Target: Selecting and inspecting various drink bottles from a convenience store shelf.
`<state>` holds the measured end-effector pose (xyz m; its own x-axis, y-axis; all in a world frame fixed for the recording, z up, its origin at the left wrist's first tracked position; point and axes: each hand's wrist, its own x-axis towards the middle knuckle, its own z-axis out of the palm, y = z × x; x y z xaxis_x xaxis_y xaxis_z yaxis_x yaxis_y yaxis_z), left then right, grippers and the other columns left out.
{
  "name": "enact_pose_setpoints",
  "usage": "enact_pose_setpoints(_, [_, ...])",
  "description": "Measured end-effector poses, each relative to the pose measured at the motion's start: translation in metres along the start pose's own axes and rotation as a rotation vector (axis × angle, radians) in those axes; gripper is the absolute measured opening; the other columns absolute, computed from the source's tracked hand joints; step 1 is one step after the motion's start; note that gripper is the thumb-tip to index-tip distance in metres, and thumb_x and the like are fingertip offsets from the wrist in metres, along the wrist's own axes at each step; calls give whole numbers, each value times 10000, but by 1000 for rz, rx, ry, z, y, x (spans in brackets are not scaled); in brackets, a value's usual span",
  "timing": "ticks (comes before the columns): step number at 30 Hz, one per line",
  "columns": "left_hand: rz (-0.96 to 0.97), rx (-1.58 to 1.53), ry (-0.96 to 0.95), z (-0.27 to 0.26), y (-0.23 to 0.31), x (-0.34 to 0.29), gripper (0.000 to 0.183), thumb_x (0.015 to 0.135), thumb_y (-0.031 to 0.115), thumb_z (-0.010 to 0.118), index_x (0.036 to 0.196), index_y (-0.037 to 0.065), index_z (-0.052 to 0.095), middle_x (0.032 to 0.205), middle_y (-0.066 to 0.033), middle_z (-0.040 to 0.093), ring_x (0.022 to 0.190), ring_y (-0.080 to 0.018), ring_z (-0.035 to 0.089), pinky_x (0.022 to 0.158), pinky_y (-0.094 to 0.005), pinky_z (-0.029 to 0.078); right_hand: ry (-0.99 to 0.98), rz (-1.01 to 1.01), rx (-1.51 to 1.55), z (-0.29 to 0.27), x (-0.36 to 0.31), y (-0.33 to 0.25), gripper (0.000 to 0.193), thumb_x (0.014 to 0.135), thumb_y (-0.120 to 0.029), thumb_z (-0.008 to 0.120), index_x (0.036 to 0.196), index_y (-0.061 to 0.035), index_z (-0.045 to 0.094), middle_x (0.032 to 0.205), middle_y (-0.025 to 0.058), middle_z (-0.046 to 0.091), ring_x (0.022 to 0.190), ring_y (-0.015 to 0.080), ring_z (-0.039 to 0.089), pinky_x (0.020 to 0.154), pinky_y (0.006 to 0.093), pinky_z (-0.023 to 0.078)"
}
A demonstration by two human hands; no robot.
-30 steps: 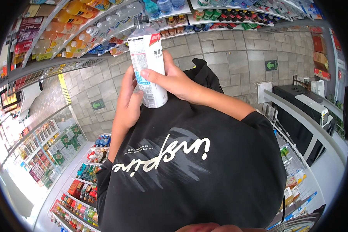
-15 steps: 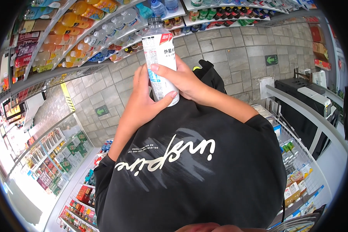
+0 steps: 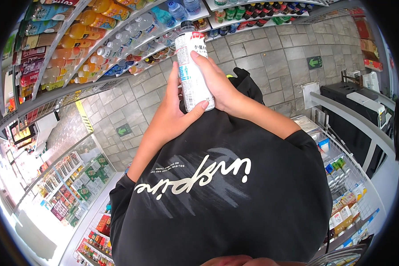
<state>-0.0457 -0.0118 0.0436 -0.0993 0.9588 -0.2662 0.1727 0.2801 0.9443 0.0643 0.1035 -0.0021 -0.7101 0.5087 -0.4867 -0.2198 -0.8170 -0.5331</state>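
A white-wrapped drink bottle (image 3: 195, 82) with a dark cap stands nearly upright between both my hands, in front of my chest. My left hand (image 3: 175, 104) holds its lower left side, the thumb lying across the label near the base. From the right, my right hand (image 3: 215, 80) grips the bottle's upper part, with the thumb on the front of the label. The fingers behind the bottle are mostly hidden. The cap is on, and no finger touches it.
Shelves of bottled drinks (image 3: 119, 40) run along the left and far side. Grey floor tiles (image 3: 279, 57) carry green arrow signs (image 3: 314, 62). A black machine (image 3: 350, 106) stands at the right behind a metal rail (image 3: 341, 113). Stocked racks (image 3: 346, 199) lie beside me.
The bottle and both hands have shifted slightly right in view. My right thumb sits higher on the label, and the bottle is turned a little.
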Motion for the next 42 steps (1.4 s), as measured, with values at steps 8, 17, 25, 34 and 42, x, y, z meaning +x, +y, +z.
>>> enact_pose_setpoints(8, [7,34,10,6,0,8,1052,921,215,747,1614,-6,-14,1569,-251,336,1384,-306,466,1127,-407,385,-60,37,70,-7,-5,-11,821,1034,-682,122,1372,-52,526,1152,126,680,998,231,698,864,371,593])
enact_pose_setpoints(17, [22,57,58,10,2,14,1065,892,263,785,1622,6,53,1544,-254,344,1372,-301,458,1097,-408,423,-53,44,113,-14,-1,-19,868,1012,-722,142,1397,-45,524,1165,134,677,1000,236,695,863,387,590])
enact_pose_setpoints(25, [160,275,49,4,10,18,1143,753,303,894,1628,85,192,1419,-185,376,1254,-304,488,1052,-423,450,-373,144,343,-33,7,-28,863,986,-762,203,1342,-60,556,1081,150,691,875,278,711,753,427,615])
enact_pose_setpoints(34, [253,364,63,0,13,23,1289,579,416,981,1600,53,283,1403,-180,358,1256,-288,460,1063,-437,414,-346,158,351,-22,10,-41,920,980,-748,217,1395,32,472,936,210,676,626,362,680,542,440,595])
enact_pose_setpoints(42, [356,366,78,-4,18,27,1088,653,318,967,1570,178,399,1345,-130,345,1132,-285,579,1030,-446,487,-403,178,359,-24,15,-47,926,972,-760,221,1410,21,459,947,231,670,640,385,691,564,459,608])
